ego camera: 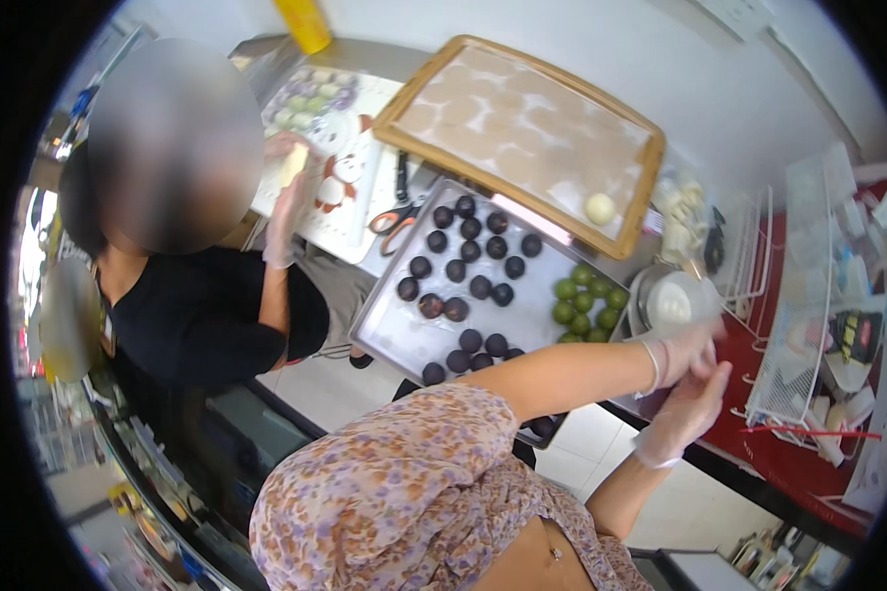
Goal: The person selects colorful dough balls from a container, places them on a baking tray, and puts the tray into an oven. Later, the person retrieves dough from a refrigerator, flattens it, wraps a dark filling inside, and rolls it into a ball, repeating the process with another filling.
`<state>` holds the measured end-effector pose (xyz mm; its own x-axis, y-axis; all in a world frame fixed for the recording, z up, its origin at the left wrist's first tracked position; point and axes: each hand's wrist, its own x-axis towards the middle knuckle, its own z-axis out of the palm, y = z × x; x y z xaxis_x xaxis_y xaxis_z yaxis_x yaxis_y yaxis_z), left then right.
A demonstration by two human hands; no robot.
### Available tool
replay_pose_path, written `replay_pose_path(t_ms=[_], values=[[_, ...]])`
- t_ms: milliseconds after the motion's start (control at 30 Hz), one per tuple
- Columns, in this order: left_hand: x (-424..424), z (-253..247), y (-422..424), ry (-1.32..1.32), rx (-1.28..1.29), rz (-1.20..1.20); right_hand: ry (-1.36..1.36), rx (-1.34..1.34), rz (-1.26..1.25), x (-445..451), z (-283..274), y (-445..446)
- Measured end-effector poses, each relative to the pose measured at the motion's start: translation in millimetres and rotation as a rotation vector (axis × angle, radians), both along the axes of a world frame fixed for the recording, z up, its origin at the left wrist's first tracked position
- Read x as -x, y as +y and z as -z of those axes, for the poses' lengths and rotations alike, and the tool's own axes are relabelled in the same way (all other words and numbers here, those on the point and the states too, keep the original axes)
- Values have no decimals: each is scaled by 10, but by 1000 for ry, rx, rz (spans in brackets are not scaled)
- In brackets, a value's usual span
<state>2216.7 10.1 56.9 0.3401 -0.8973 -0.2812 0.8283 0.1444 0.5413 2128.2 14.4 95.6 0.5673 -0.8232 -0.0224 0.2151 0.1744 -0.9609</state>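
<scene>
My left hand [681,353] and my right hand [689,415], both in clear gloves, meet at the right, in front of a metal bowl [639,295]. The left is blurred, and whatever may lie between the palms is hidden. White contents [671,303] show in the bowl area just beyond my fingers. Left of my hands, a metal tray [384,318] carries several dark balls [480,287] and a cluster of green balls [582,301]. Behind it, a wood-rimmed tray [521,173] with beige round shapes holds one pale ball [600,209].
A co-worker in a black top [214,318] stands at the left, gloved hands around a pale yellow piece [294,164]. Orange-handled scissors [393,220] lie beside a white panda-patterned board [340,181]. A white wire rack [791,325] stands at the right on a red surface [772,462].
</scene>
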Motion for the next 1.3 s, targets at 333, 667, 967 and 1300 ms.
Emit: replay_pose_path(t_ms=[333, 667, 967, 1300], values=[[-466, 117, 1130, 7, -46, -68, -204, -355, -37, 174, 505, -457], [-1004, 344, 3732, 413, 474, -528, -249, -341, 262, 129, 753, -349], [-1031, 723, 4679, 468, 470, -937, 203, -174, -39, -107, 793, 34], [-968, 1082, 4765, 276, 618, -861, -23, -64, 248, 71, 485, 574]])
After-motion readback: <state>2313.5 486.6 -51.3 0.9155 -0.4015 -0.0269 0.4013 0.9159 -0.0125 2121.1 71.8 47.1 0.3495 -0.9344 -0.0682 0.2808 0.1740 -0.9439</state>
